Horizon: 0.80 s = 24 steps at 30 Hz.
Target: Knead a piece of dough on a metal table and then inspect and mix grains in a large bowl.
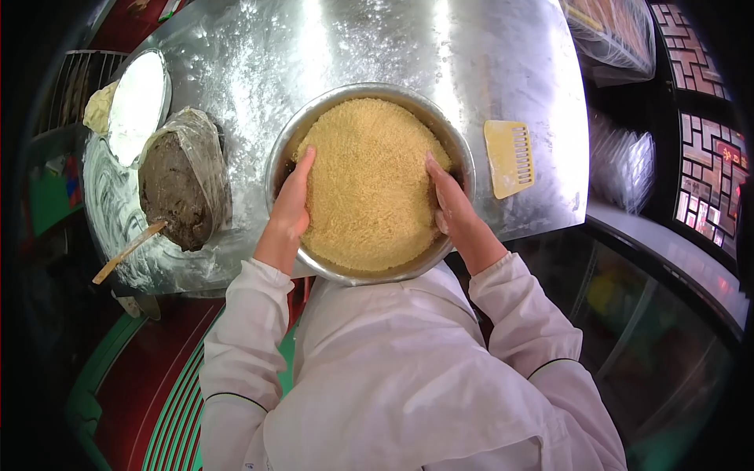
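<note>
A round stainless steel bowl [370, 89] stands at the table's near edge, close against my white apron. Yellow crumbs [371, 182] fill it in a broad mound. My left hand [293, 194] reaches over the rim into the left side, its thumb lying along the crumbs. On the opposite side, my right hand [450, 197] is in the bowl too, touching the mound with its thumb upward. Both hands cup the mound from the sides, and most fingers are hidden. Dark gaps show between the crumbs and the bowl wall near each hand.
A yellow slotted plastic scraper [508, 159] lies right of the bowl on the metal table [365, 41]. At left are a dark brown mass [174, 191] partly under plastic film [203, 144], a wooden stick [126, 253], a container of white powder [138, 109] and pale dough [99, 109].
</note>
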Motion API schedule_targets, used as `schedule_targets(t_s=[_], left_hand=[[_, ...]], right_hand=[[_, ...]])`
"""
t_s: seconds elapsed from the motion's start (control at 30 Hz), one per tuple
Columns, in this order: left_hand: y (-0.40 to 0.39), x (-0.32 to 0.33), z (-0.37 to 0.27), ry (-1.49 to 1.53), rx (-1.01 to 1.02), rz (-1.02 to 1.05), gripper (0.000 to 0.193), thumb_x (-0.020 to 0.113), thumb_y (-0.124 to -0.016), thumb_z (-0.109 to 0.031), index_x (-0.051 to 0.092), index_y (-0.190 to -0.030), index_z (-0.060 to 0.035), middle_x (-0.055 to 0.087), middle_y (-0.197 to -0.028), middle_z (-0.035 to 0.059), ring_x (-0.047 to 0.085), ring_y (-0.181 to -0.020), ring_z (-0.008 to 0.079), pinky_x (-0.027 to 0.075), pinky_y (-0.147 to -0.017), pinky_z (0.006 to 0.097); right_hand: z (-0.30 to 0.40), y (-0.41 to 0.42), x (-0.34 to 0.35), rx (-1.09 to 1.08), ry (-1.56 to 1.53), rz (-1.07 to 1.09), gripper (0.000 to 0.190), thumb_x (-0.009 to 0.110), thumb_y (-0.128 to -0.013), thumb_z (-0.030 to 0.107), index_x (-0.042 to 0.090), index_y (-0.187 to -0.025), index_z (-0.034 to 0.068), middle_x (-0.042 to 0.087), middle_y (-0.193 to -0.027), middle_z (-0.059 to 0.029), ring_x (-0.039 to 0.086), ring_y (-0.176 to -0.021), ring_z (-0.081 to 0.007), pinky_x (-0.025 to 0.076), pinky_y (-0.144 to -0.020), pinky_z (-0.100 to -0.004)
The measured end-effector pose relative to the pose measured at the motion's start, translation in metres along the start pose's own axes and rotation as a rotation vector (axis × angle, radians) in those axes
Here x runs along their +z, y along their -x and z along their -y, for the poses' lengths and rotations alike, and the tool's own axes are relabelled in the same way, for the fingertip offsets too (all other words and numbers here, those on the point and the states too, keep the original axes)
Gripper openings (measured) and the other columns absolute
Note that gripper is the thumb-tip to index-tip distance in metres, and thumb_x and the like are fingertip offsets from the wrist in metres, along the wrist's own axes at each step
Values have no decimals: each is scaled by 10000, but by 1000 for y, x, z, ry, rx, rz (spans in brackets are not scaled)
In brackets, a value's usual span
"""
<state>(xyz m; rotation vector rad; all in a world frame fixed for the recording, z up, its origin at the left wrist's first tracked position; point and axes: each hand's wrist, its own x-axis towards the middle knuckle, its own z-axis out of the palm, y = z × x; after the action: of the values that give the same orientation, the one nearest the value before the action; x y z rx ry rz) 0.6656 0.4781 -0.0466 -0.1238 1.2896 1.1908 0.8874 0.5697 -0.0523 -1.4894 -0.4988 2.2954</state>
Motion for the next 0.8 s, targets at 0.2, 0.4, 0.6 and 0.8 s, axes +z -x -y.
schedule_targets(t_s=[0.2, 0.4, 0.6, 0.8], left_hand=[[8, 16, 0, 83, -25, -26, 518, 533, -998, -390, 484, -1384, -49, 560, -1341, 101, 550, -1201, 216, 449, -1015, 369], [26, 14, -7, 154, -73, -41, 508, 557, -988, -379, 491, -1370, -50, 562, -1338, 117, 562, -1194, 236, 470, -1003, 394], [43, 8, -6, 249, -21, 3, 498, 550, -997, -361, 481, -1374, -43, 562, -1334, 127, 569, -1190, 258, 487, -994, 428], [52, 1, 0, 303, 52, 125, 481, 538, -1005, -344, 478, -1371, -37, 562, -1334, 133, 550, -1217, 265, 462, -1020, 429]], right_hand=[[-6, 1, 10, 8, -100, 93, 505, 480, -1011, 354, 444, -1398, 31, 508, -1389, -117, 501, -1257, -221, 414, -1058, -373], [5, 14, 25, 44, -43, 181, 480, 497, -994, 351, 495, -1345, 24, 557, -1321, -111, 531, -1208, -222, 443, -1010, -367], [8, 21, 29, 104, -63, 203, 491, 567, -976, 379, 524, -1319, 31, 598, -1266, -92, 585, -1155, -189, 491, -975, -343], [16, 41, 37, 43, 10, 208, 526, 581, -963, 415, 526, -1321, 35, 587, -1287, -81, 558, -1189, -183, 461, -984, -345]])
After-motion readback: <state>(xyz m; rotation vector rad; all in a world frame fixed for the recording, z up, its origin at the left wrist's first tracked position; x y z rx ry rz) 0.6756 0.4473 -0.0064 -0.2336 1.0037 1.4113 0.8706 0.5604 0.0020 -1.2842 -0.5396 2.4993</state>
